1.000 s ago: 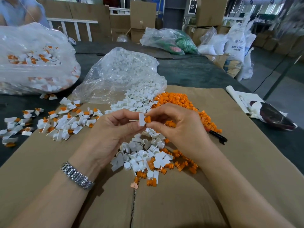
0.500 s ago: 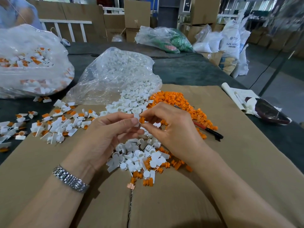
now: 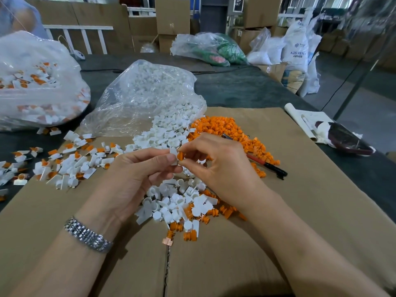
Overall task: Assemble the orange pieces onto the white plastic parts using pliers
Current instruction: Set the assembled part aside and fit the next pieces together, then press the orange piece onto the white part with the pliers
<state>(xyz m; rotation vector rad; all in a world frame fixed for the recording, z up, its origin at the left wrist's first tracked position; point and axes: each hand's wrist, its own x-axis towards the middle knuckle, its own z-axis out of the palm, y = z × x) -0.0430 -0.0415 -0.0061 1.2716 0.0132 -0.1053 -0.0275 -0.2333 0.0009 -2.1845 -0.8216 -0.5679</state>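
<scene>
The left hand [image 3: 137, 174] pinches a small white part [image 3: 174, 154] between thumb and finger. The right hand [image 3: 218, 168] pinches a small orange piece [image 3: 180, 155] with its fingertips. The two bits touch, side by side, right where the two grips meet, up above the bench.

Just under the grips lies a heap of loose white parts [image 3: 171, 202] with some orange ones mixed in. Behind the grips is a bigger heap of orange pieces [image 3: 222, 127]. Next to it, more white parts spill out of a clear bag [image 3: 141, 97].

The pliers [image 3: 267, 165] lie behind the right hand, partly under the orange heap. No hand touches them. Their handles are red and black.

Out past the left hand lies a spread of joined bits [image 3: 68, 161], white with orange in them. Farther that way sits another clear bag [image 3: 36, 82] full of the same kind.

All of this rests on a flat sheet of brown cardboard [image 3: 300, 211] on the dark bench [image 3: 235, 86]. The left wrist wears a silver watch band [image 3: 87, 234]. Far off to the right of the grips lies some rolled paper [image 3: 300, 118] with a dark thing on it that I cannot make out.
</scene>
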